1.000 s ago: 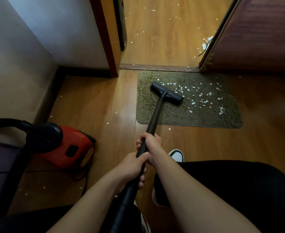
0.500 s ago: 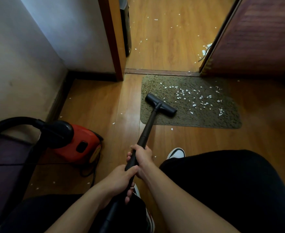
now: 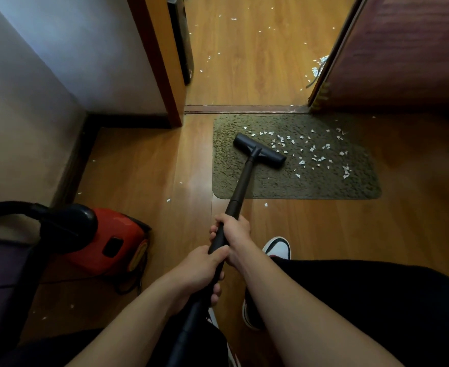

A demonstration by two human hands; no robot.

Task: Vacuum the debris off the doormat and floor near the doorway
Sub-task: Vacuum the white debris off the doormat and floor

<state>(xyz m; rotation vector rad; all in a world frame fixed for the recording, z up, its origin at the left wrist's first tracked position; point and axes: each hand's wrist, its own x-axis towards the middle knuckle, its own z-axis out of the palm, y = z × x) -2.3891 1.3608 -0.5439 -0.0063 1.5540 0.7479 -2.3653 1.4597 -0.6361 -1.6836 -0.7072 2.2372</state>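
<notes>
A green doormat [image 3: 244, 178] lies before the doorway, with several white paper scraps [image 3: 321, 157] strewn over its middle and right. The black vacuum floor head [image 3: 259, 150] rests on the mat's left half, just left of the scraps. Its black wand [image 3: 240, 186] runs back towards me. My right hand [image 3: 234, 231] grips the wand higher up. My left hand [image 3: 199, 271] grips it just below, nearer my body. More white scraps [image 3: 318, 67] lie on the wooden floor beyond the threshold.
The red vacuum canister [image 3: 112, 239] with its black hose [image 3: 11, 207] sits on the floor at the left by the wall. A wooden door frame [image 3: 162, 62] stands left of the doorway, a dark door [image 3: 403, 49] at the right. My white shoe [image 3: 277, 247] is below the mat.
The floor head was pulled back towards the mat's left front, then pushed forward again onto the mat, close to the scraps. Both hands kept their grip on the wand.
</notes>
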